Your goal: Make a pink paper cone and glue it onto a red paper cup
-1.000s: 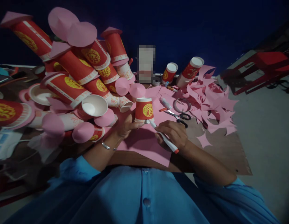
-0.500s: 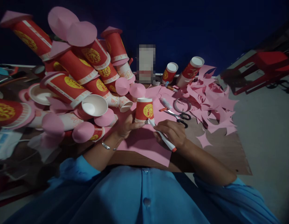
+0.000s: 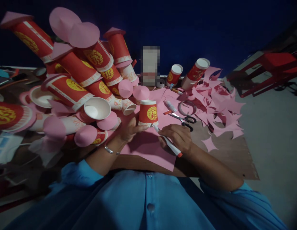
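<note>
A red paper cup (image 3: 145, 113) with a gold emblem stands upside down on a sheet of pink paper (image 3: 148, 148). My left hand (image 3: 131, 131) is closed on its lower left side, the thumb lying along the rim; the other fingers are mostly hidden. In my right hand (image 3: 175, 136) is a white marker (image 3: 171, 146) with a red end, held like a pen. Its tip meets the front of the cup's rim, close to my left thumb. Black-handled scissors (image 3: 188, 120) lie to the right of the cup, beside a roll of clear tape (image 3: 186, 108).
Red cups (image 3: 74, 68) with pink paper cones (image 3: 84, 34) are heaped at the left. Pink paper offcuts (image 3: 217, 102) pile up on the right. Two cups (image 3: 176, 69) stand at the back, near a blurred-out object (image 3: 150, 64). A red stool (image 3: 265, 68) is beyond the table.
The marker has shifted slightly downward, its tip now lower along the cup's rim. The cup's emblem sits a touch further left. My left hand has hardly moved.
</note>
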